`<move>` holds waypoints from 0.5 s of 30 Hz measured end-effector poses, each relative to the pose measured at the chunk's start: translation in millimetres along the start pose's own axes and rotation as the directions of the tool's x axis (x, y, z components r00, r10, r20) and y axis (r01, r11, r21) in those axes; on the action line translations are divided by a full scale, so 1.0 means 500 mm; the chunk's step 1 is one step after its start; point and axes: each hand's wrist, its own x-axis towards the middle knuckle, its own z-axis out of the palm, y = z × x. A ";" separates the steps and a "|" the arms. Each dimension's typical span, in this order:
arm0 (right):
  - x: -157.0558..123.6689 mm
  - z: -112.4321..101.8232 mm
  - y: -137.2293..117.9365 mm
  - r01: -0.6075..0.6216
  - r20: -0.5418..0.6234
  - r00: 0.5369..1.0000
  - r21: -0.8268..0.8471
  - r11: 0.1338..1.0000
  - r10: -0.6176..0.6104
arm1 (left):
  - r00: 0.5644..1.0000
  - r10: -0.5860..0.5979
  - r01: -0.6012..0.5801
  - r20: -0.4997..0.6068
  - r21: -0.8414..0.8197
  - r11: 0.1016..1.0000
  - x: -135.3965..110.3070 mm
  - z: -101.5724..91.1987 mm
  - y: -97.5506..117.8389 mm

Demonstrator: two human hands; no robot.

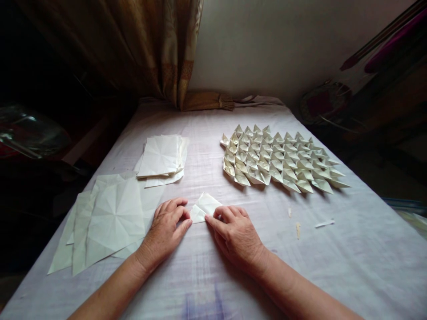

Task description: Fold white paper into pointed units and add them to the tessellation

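A small folded piece of white paper (204, 207) lies on the cloth-covered table (333, 266), pointed away from me. My left hand (167, 226) presses on its left edge with curled fingers. My right hand (235, 233) pinches its right lower edge with thumb and forefinger. Both hands rest on the cloth and hold the same paper between them.
Creased square sheets (110, 220) lie fanned at the left, with a second stack (162, 158) behind them. Rows of several folded paper boats (276, 160) fill the right middle. Small paper scraps (324, 223) lie at the right. A curtain (173, 53) hangs at the back.
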 end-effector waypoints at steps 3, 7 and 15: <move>0.000 -0.002 -0.002 0.003 0.013 1.000 0.002 1.000 -0.003 | 0.999 -0.001 0.002 -0.052 0.021 1.000 -0.008 0.003 0.005; 0.000 -0.002 -0.002 0.006 0.000 1.000 0.011 1.000 -0.006 | 0.981 0.060 -0.046 -0.184 0.080 0.996 -0.018 0.011 0.035; -0.003 0.005 0.010 -0.013 -0.033 0.999 0.107 0.994 0.017 | 0.929 0.352 -0.299 -0.115 0.330 0.896 0.016 0.008 0.059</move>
